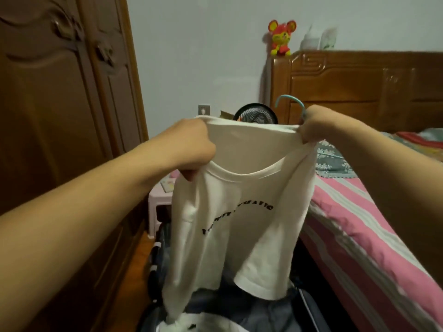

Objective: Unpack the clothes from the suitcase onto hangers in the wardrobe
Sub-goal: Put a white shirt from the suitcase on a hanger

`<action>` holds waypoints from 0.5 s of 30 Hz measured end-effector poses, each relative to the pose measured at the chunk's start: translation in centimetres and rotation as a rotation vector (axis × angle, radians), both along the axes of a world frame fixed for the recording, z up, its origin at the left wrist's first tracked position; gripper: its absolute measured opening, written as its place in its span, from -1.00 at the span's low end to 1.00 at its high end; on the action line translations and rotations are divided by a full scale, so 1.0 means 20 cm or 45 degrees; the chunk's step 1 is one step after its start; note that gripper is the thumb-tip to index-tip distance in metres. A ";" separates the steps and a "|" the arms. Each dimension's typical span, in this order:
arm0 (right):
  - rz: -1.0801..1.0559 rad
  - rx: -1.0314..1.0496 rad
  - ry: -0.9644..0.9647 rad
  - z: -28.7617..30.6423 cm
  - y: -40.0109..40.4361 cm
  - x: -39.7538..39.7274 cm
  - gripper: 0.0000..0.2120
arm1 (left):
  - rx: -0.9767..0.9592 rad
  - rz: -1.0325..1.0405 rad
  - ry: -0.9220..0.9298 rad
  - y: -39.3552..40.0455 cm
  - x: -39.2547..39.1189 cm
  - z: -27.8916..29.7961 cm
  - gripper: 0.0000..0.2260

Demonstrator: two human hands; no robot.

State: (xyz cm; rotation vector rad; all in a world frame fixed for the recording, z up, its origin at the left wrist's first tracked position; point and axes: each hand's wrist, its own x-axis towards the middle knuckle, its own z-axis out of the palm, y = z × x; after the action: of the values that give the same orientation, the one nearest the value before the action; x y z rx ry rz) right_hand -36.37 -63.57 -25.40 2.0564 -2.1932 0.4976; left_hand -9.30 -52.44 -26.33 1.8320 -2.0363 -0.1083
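above the open suitcase [239,307], a white t-shirt [239,200] with black lettering is held up by its neck and shoulders. left hand [191,144] is clenched on the shirt's left shoulder; right hand [318,125] is clenched on the right shoulder together with a light blue hanger [291,101], only its hook visible. wardrobe [60,116] doors are seen closed at left. bed [371,224] with pink striped sheet is seen at right. more clothes are seen in the suitcase below.
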 end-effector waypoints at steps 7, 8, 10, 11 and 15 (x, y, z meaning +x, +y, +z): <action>0.246 0.360 -0.164 -0.79 0.10 0.04 -0.89 | 0.103 0.164 -0.331 -0.02 0.05 -0.85 -0.76; 0.260 0.498 -0.178 -0.98 0.13 0.04 -0.93 | 0.242 0.142 -0.363 0.00 0.09 -1.05 -0.74; 0.211 0.685 -0.253 -1.39 0.19 0.01 -0.84 | 0.433 0.013 -0.380 0.04 0.16 -1.43 -0.69; 0.179 0.718 -0.293 -1.56 0.21 -0.01 -0.79 | 0.478 -0.071 -0.347 0.06 0.18 -1.57 -0.66; 0.134 0.755 -0.515 -2.00 0.29 -0.02 -0.90 | 0.559 -0.352 -0.289 0.15 0.22 -1.98 -0.40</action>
State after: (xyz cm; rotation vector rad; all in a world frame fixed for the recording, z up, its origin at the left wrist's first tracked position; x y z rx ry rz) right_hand -36.71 -57.69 -65.42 2.5557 -2.7340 0.3139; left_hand -4.91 -49.42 -65.98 1.8577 -2.5823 -0.4792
